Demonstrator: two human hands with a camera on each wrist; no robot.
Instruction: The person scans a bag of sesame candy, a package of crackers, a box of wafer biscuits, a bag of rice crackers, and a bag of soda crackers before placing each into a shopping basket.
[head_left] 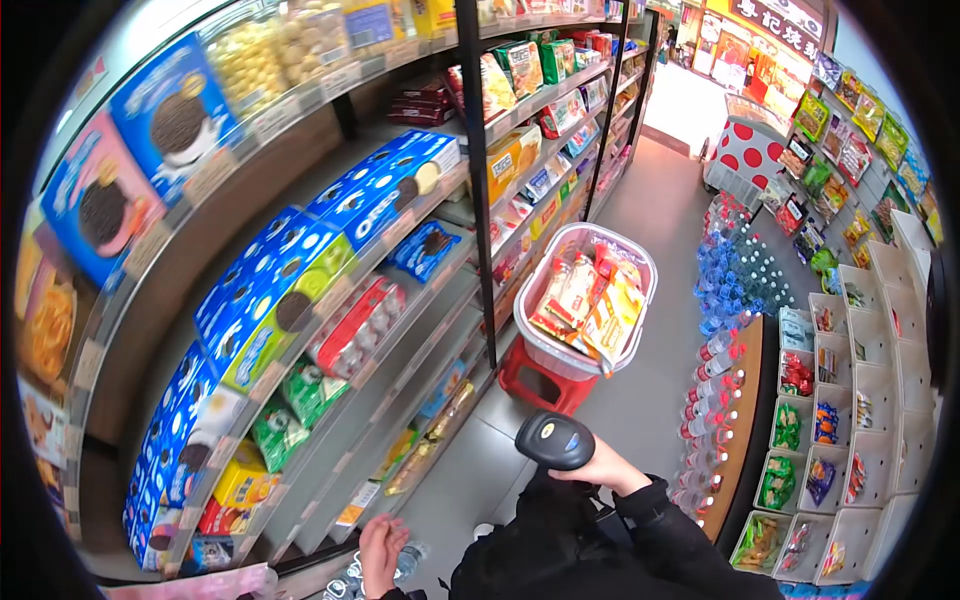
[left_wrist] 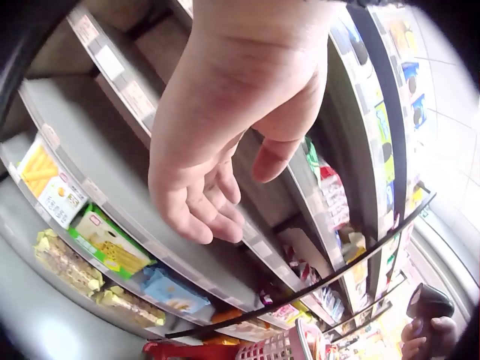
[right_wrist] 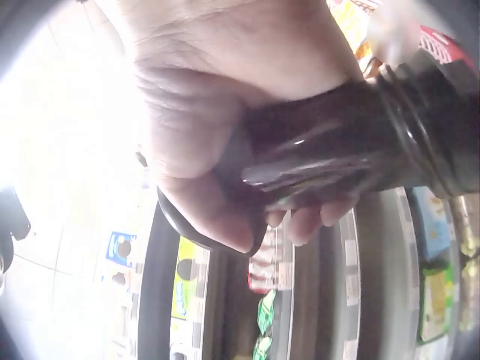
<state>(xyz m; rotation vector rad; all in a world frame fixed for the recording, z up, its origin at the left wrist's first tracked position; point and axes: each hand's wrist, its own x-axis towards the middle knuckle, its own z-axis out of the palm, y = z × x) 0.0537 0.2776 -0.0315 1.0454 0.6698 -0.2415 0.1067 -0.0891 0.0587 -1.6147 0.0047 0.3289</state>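
My right hand [head_left: 612, 468] grips a black barcode scanner [head_left: 552, 441] by its handle, in front of my body at the lower middle of the head view. In the right wrist view, fingers wrap round the dark scanner handle [right_wrist: 322, 154]. My left hand [head_left: 378, 555] hangs low beside the shelves with nothing in it. Its fingers are loosely bent in the left wrist view, over the lower shelves. Ahead of the scanner, a light plastic basket [head_left: 565, 360] full of snack packets [head_left: 612, 315] sits on a red stool [head_left: 545, 385].
Shelves along the left carry blue Oreo boxes [head_left: 262, 275], green bags [head_left: 312, 392] and other packets. Bottled drinks [head_left: 715, 375] line the floor on the right, beside white candy bins [head_left: 790, 430]. A grey aisle floor [head_left: 655, 200] runs towards a bright doorway.
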